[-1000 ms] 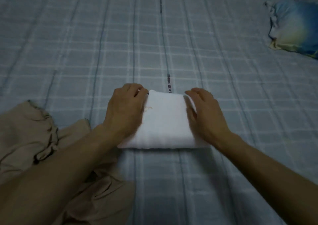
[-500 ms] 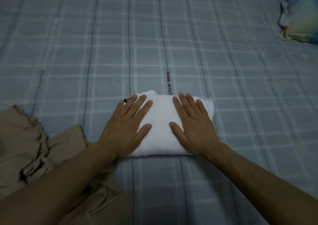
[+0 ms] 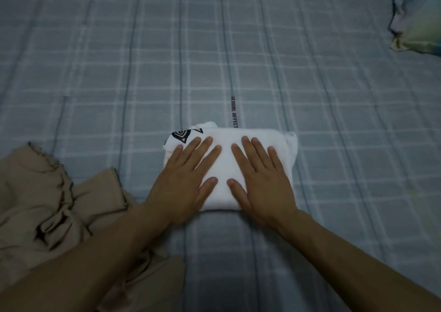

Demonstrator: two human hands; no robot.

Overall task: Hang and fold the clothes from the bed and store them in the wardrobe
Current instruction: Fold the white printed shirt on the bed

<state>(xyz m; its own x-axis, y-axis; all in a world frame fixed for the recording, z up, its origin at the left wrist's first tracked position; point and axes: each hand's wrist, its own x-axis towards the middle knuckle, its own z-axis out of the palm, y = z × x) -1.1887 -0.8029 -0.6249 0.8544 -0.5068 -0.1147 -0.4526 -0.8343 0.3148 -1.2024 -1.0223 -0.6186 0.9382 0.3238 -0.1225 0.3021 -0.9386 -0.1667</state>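
Both hands, the left hand point(image 3: 185, 180) and right hand point(image 3: 261, 180), lay flat with fingers spread, pressing the folded white garment point(image 3: 223, 166) on the bed point(image 3: 334, 120), which next needed lifting to the wardrobe

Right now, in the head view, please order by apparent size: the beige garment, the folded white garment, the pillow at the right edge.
1. Beige garment, largest, though nearest and cropped.
2. Folded white garment, partly under both hands.
3. Pillow, smallest, but cut off and farther, so unsure.

two bare forearms, left grip point(image 3: 183, 180) and right grip point(image 3: 261, 180) ungloved
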